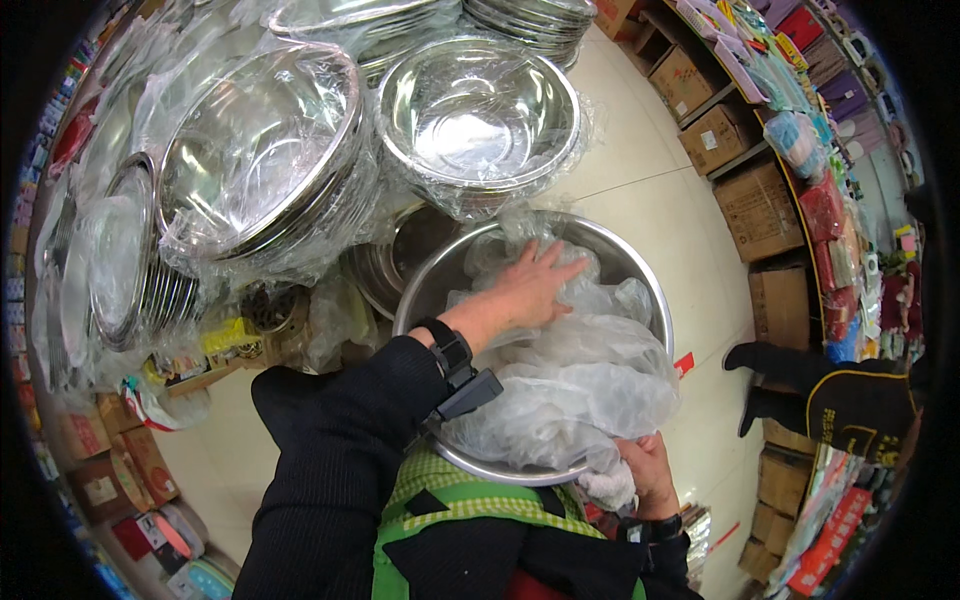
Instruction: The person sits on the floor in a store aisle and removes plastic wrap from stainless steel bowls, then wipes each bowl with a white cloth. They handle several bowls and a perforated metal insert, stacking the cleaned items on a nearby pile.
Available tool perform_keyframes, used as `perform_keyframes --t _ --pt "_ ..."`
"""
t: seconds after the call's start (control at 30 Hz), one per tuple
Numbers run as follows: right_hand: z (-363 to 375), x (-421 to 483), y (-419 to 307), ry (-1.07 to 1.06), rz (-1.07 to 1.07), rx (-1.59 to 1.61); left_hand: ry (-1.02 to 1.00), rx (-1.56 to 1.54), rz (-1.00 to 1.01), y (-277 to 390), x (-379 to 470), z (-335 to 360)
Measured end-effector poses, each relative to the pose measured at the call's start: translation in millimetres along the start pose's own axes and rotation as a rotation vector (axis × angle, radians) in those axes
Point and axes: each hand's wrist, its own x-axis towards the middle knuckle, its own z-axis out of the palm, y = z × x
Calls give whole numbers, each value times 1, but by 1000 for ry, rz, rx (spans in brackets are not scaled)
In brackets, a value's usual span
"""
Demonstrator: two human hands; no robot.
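Observation:
A large stainless steel basin [652, 300] is right in front of my body, its near rim close to my green checked apron [427, 480]. Crumpled clear plastic sheeting [577, 382] fills much of it and bulges over the right side. My left hand [534, 283] reaches into the basin with fingers spread, pressing on the plastic. At the near right rim, my right hand [649, 469] is closed around a bunched white cloth [609, 486]. Plastic lies against those fingers, and whether they also grip the rim is hidden.
Plastic-wrapped steel bowls [480, 112] and stacked basins [262, 150] crowd the far left. Another steel basin [375, 277] sits lower behind mine. Cardboard boxes [757, 210] line the shelving on the right. A person in dark clothes [847, 397] stands there on the tiled floor [705, 420].

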Motion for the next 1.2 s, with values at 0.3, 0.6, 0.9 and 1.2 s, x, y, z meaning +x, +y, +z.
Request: perform_keyframes --t 0.3,0.6,0.9,1.2 --pt "-12 -1 22 81 -277 -332 -373 -110 188 41 -33 53" --pt "-40 -16 45 22 -12 -232 -481 -346 235 65 -75 20" --pt "-56 -40 51 15 269 -32 -425 -5 328 100 -79 29" --pt "-38 -51 74 88 144 366 192 -80 547 113 -63 101"
